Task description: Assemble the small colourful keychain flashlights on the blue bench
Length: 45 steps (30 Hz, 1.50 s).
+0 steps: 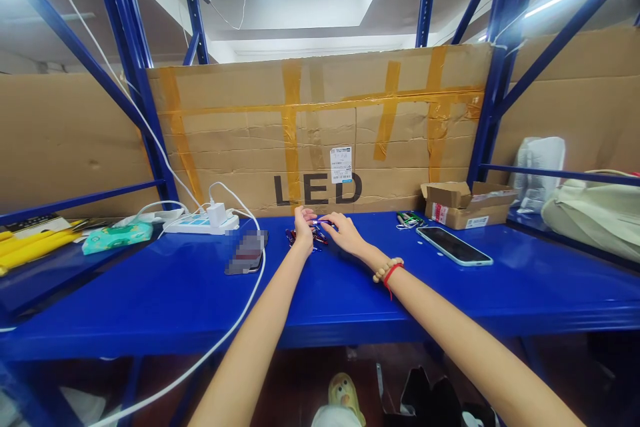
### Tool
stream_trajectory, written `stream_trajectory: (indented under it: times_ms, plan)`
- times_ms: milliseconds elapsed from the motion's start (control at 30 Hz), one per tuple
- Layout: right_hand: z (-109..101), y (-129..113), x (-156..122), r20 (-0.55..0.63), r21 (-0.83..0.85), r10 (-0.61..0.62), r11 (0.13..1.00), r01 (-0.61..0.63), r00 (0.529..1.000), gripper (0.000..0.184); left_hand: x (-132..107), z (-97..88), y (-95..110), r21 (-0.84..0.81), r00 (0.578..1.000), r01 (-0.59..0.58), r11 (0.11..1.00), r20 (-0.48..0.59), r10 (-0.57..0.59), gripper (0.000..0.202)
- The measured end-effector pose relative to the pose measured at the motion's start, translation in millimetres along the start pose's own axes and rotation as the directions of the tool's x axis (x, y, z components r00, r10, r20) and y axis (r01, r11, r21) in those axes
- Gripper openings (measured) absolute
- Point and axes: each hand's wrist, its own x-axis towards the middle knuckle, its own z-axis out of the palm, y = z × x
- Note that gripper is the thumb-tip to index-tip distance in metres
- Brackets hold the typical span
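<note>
My left hand [302, 228] and my right hand [344, 233] meet over the middle of the blue table. Between their fingertips runs a thin, purple-blue piece [321, 221], too small to name. Both hands look closed in a pinch on it, the left on one end and the right on the other. Right under and between the hands lies a loose pile of small dark-red pieces with shiny metal bits [320, 237]. Part of that pile is hidden behind my left hand.
A blurred phone [246, 253] and a white cable [255, 280] lie left, near a power strip [200, 223]. To the right are another phone [454, 245], small green-and-silver pieces [410, 219] and an open carton [467, 205]. A cardboard sheet [240, 147] stands behind.
</note>
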Motion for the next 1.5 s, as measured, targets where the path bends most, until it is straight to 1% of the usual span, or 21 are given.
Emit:
stream_trajectory:
  times_ms: [100,200,333,567,733,1200,1367,1500]
  plan:
    - [-1.3,-0.4,1.5,-0.023,-0.024,-0.019,1.000,0.019,1.000,0.021,-0.1,0.0,0.2,0.001,1.000,0.007,1.000,-0.002,-0.007,0.036]
    - [-2.5,-0.5,2.5,-0.050,-0.022,-0.011,1.000,0.010,0.999,0.021,0.6,0.0,0.0,0.011,1.000,0.016,1.000,-0.010,-0.016,0.035]
    - [-2.0,0.7,1.5,-0.031,-0.002,-0.003,1.000,0.003,1.000,0.023,2.3,-0.8,-1.2,0.016,1.000,0.005,1.000,-0.013,-0.005,0.036]
    - [1.2,1.9,1.3,0.004,0.005,-0.023,1.000,0.023,1.000,0.028,2.1,-1.9,0.1,0.004,1.000,0.026,1.000,0.002,-0.026,0.035]
    - [0.5,2.3,3.1,-0.013,-0.033,-0.026,0.999,0.025,1.000,0.026,0.1,-1.0,1.4,0.017,1.000,0.017,1.000,-0.012,-0.017,0.035]
    - [-1.0,-0.6,-0.9,0.000,-0.001,-0.032,0.999,0.032,0.999,0.025,-5.3,-0.2,5.4,0.006,0.999,0.031,0.999,-0.015,-0.031,0.031]
    - [-2.4,-1.7,0.1,0.003,-0.058,-0.055,0.997,0.055,0.999,0.021,-5.9,-0.3,5.8,0.013,0.999,0.033,0.999,-0.024,-0.033,0.031]
    - [-2.8,-1.2,2.0,-0.006,-0.071,-0.054,0.996,0.054,0.999,0.020,-4.0,-0.4,4.4,0.016,0.999,0.031,0.999,-0.033,-0.031,0.031]
